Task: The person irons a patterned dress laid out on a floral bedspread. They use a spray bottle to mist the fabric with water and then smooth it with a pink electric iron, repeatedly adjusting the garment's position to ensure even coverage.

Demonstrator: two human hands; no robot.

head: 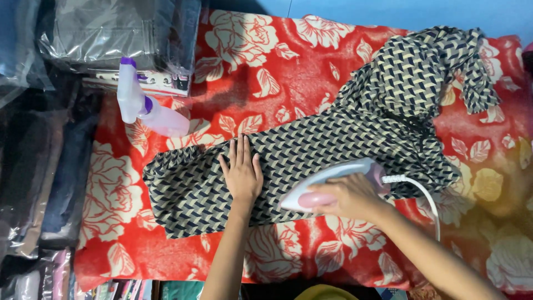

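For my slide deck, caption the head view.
Left hand flattens patterned garment; right hand holds iron.

A dark, cream-patterned woven-print garment (311, 144) lies spread flat across the middle, its far right end bunched and rumpled. A white and pink iron (327, 186) rests on its near edge, white cord trailing right.

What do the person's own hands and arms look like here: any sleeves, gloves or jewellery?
Both forearms are bare as far as the frame shows, with no sleeve or cuff in view. The left hand and right hand wear no gloves. No watch, bracelet or ring is visible, though the right hand's fingers are partly hidden.
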